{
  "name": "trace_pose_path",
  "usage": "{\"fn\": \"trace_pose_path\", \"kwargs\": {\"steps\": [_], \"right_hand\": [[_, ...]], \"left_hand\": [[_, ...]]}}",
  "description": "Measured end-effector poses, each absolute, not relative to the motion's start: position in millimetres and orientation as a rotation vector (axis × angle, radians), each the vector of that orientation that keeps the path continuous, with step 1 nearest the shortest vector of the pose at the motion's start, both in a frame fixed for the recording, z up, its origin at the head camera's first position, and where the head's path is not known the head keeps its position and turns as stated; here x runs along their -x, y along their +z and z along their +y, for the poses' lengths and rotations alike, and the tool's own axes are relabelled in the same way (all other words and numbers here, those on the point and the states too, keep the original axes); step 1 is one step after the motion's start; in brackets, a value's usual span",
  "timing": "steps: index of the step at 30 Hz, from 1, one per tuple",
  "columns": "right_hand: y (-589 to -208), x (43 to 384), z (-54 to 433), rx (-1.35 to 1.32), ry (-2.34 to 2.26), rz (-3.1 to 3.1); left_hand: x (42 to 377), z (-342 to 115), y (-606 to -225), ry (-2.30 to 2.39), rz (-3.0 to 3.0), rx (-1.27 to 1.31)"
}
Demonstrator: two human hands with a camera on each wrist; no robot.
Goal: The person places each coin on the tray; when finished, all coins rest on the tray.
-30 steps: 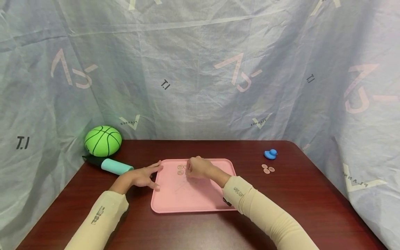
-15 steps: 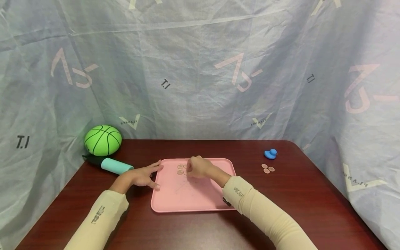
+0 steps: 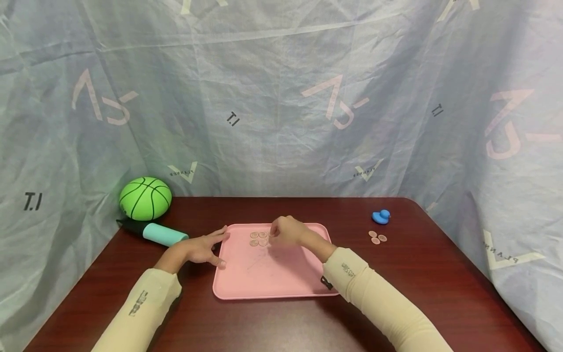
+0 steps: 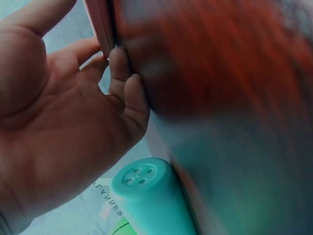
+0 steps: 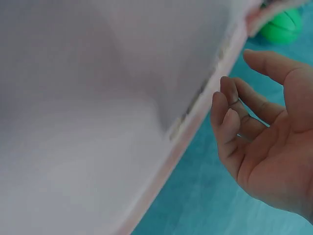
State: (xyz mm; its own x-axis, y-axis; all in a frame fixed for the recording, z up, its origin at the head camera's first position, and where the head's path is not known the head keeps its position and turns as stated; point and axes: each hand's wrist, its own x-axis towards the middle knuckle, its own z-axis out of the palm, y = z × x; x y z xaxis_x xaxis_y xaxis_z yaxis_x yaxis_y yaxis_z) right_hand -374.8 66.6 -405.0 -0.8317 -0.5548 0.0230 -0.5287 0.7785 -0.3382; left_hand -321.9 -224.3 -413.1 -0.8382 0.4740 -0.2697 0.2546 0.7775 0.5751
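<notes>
A pink tray [image 3: 268, 281] lies on the table, with several coins [image 3: 263, 234] grouped in two short rows toward its back. Just right of these coins, my right hand [image 3: 289, 231] hovers over the tray and partly covers that side of the group. In the right wrist view its thumb stands apart from loosely bent fingers [image 5: 234, 128], and no object shows between them. My left hand [image 3: 201, 248] spreads along the tray's left side, thumb and fingertips touching the rim. The left wrist view shows fingers [image 4: 119, 63] right against the tray's edge.
At the back left sit a green basketball [image 3: 145, 199] and a turquoise cylinder [image 3: 165, 234] with a black end, close to the left hand. On the right, three more coins [image 3: 375, 240] lie in front of a blue rubber duck [image 3: 380, 217]. A printed cloth [image 3: 277, 146] hangs behind the table.
My right hand has lifted off the coins and shifted right, and its fingers have loosened. More coins in the rows now show. The left hand has stayed put at the rim.
</notes>
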Motion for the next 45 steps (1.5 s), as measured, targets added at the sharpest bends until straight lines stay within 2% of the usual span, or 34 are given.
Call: {"fn": "trace_pose_path", "kwargs": {"steps": [20, 28, 38, 45], "right_hand": [[-398.4, 384.7, 212.3, 0.797, -0.817, 2.94], [-410.0, 386.4, 269.6, 0.579, -0.809, 2.981], [-410.0, 379.2, 313.9, 0.407, -0.741, 2.966], [-408.1, 376.7, 333.6, 0.391, -0.622, 2.918]], "left_hand": [[321.5, -224.4, -411.8, 0.709, 2.574, -0.552], [319.7, -224.2, -412.2, 0.734, 2.554, -0.585], [319.8, -222.8, -411.4, 0.743, 2.552, -0.59], [323.1, -223.4, -413.5, 0.728, 2.565, -0.577]]}}
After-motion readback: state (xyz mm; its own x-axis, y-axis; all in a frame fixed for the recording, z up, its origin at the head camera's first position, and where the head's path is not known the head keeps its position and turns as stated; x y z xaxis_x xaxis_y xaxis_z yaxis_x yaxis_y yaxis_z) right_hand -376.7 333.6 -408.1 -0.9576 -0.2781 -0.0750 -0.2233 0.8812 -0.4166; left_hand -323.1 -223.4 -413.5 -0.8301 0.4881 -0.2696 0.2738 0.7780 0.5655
